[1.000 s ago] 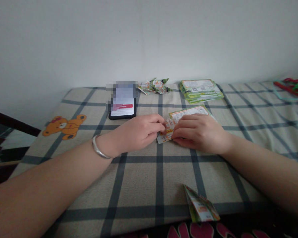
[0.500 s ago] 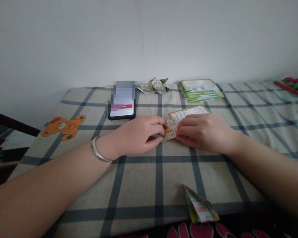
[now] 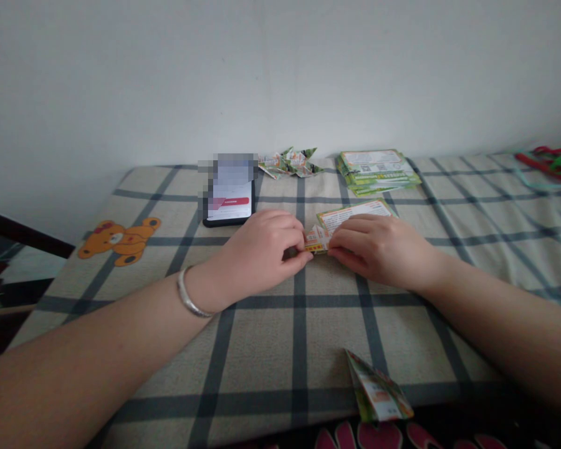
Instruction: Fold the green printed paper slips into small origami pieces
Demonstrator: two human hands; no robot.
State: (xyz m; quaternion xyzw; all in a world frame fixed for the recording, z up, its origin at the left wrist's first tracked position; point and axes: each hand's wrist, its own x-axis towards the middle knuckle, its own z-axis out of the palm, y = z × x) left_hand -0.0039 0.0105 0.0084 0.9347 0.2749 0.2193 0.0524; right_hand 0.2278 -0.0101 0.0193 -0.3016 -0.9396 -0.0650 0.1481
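A printed paper card with green and orange edges lies on the checked cloth, its near part folded up between my hands. My left hand, a silver bangle at its wrist, pinches the near left edge of the card with thumb and fingers. On the near right side, my right hand grips the same card, its fingers covering much of it. Close to the table's front edge rests a folded paper triangle, touched by neither hand.
Behind my left hand lies a phone with a lit screen. Folded paper pieces and a stack of cards sit by the wall. A bear picture is at the left; red and green items at far right.
The near edge of the card has been folded upward, so less of its yellow-banded strip shows. My left fingers and thumb have shifted slightly along that edge.
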